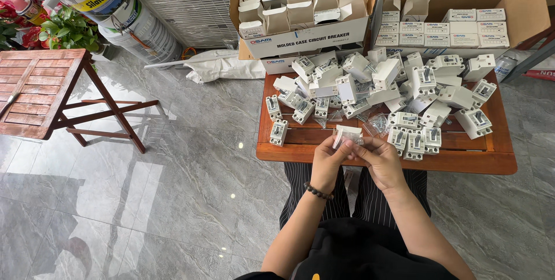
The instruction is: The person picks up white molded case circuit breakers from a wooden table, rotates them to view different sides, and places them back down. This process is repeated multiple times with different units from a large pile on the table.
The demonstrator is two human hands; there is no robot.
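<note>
Both hands, left hand (329, 158) and right hand (378, 158), together pinching one small plastic bag (347, 136); two cardboard boxes (312, 40) behind table (300, 151).

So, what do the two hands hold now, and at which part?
Both hands, left hand and right hand, hold one small clear plastic bag by its lower edge, the fingertips pinching it from each side.

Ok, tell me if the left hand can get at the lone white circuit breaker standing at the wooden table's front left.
Probably yes: the lone white circuit breaker stands apart just beyond the left hand, nothing between, though both hands hold a small clear packet.
</note>
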